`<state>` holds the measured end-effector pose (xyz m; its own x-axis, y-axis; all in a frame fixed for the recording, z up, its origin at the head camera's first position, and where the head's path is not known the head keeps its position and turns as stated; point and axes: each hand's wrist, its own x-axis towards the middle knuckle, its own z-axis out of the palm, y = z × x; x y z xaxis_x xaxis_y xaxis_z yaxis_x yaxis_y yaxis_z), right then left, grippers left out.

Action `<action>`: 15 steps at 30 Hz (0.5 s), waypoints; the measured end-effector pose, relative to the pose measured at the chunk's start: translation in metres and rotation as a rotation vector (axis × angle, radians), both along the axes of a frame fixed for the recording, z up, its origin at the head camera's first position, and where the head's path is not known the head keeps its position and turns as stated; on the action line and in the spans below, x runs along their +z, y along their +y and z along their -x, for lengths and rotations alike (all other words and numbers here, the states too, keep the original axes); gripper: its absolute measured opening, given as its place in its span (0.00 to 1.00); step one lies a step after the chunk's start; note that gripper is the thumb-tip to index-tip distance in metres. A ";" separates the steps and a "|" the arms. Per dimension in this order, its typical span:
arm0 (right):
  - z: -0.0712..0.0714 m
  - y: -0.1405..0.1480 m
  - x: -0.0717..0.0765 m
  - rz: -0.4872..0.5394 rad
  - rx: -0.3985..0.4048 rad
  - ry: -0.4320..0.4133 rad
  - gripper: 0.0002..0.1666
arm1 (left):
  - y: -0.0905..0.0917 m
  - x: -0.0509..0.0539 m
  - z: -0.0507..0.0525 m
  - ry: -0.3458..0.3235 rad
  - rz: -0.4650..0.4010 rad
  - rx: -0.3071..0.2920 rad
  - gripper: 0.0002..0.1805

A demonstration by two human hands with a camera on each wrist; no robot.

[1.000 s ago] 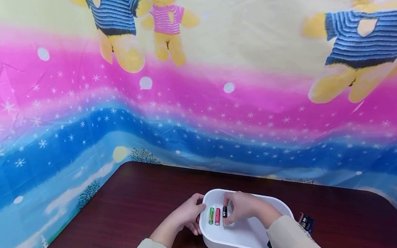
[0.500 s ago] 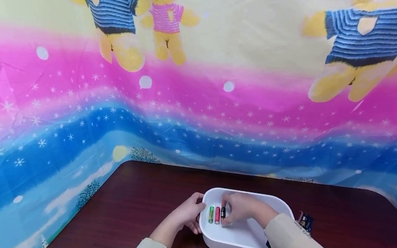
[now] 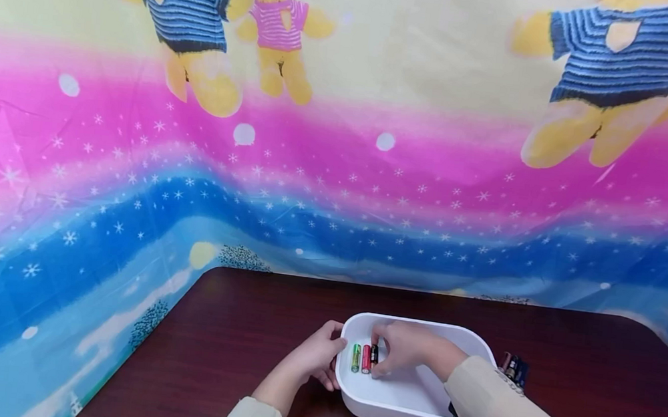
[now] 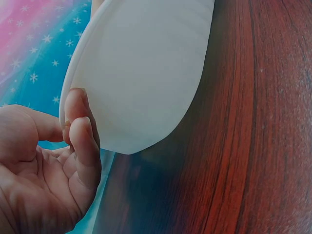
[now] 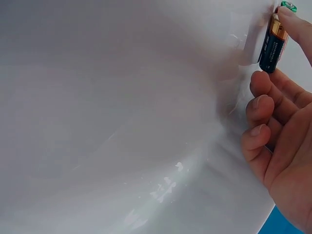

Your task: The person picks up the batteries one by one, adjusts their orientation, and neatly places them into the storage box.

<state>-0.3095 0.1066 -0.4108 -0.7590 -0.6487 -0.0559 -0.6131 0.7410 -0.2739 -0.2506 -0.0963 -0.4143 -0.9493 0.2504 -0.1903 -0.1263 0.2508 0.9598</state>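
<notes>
In the head view, my right hand [image 3: 409, 345] reaches into a white plastic tub [image 3: 413, 394]. Its thumb and a finger pinch a black battery [image 3: 374, 353] at its two ends; the battery's gold band shows in the right wrist view, where the black battery [image 5: 274, 48] is between thumb and fingertip. Left of it lie a red battery [image 3: 366, 359] and a green battery [image 3: 356, 358], parallel on the tub floor. My left hand [image 3: 318, 355] grips the tub's left end. In the left wrist view, the fingers of the left hand [image 4: 53, 170] curl against the tub's outer wall [image 4: 141, 78].
A small group of dark batteries [image 3: 514, 369] lies on the dark wood table [image 3: 276, 304] beyond the tub's right end. Inside the tub, a black object [image 3: 455, 412] is partly hidden by the right sleeve [image 3: 490, 401]. A printed curtain hangs behind the table.
My right hand has slid the black battery slightly left, up close to the red battery. The left hand keeps its hold on the tub. The head view has tilted slightly.
</notes>
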 end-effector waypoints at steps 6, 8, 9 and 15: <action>0.001 -0.001 0.002 -0.007 -0.010 -0.014 0.27 | 0.000 0.002 0.000 0.004 0.003 0.002 0.19; 0.000 -0.001 0.003 -0.001 -0.016 -0.030 0.28 | 0.000 0.002 0.000 0.004 0.007 0.000 0.19; 0.000 -0.001 0.003 0.004 -0.022 -0.041 0.29 | 0.000 0.002 -0.001 0.004 0.010 -0.002 0.19; -0.001 0.003 0.015 0.060 -0.057 -0.138 0.30 | -0.001 0.002 0.000 -0.003 0.025 -0.009 0.19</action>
<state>-0.3086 0.1099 -0.3957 -0.7827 -0.6098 -0.1244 -0.5238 0.7534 -0.3975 -0.2501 -0.0972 -0.4119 -0.9464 0.2542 -0.1992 -0.1264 0.2761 0.9528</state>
